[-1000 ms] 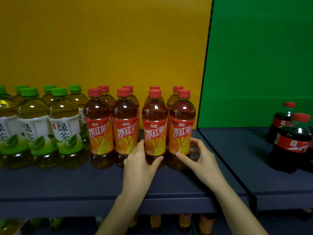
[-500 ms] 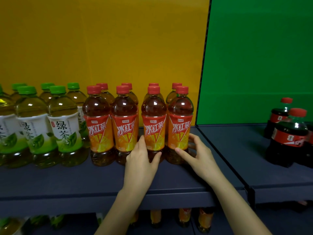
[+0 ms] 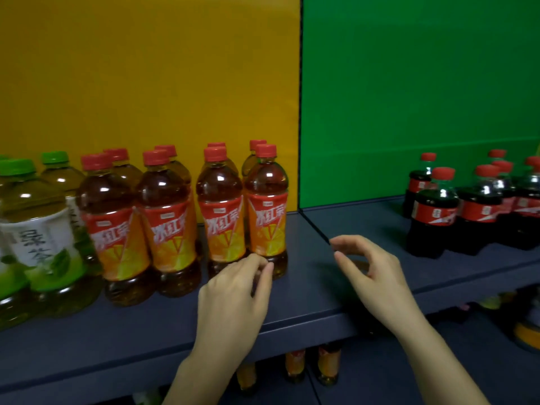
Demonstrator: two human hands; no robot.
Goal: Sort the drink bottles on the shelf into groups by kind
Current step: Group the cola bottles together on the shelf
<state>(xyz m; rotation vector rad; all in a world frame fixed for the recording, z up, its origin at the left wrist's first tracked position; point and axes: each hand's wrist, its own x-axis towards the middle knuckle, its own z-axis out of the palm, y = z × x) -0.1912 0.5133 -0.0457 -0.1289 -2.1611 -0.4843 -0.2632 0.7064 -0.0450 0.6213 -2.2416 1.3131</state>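
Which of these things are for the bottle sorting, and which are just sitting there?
For the job: green tea bottles, orange-label tea bottles, cola bottles, shelf.
Just there: yellow back panel, green back panel, bottles on the lower shelf.

The left hand (image 3: 233, 290) is stretching up with its back to the camera, its fingers (image 3: 264, 268) curling in at the foot of the rightmost orange-labelled bottle (image 3: 266, 226). Blur is making it unclear whether they are touching it. The right hand (image 3: 371, 273) is hovering to the right of that bottle, well apart from it, thumb and fingers curving loosely apart and gripping nothing. Both bare forearms are angling up from below that bottle.
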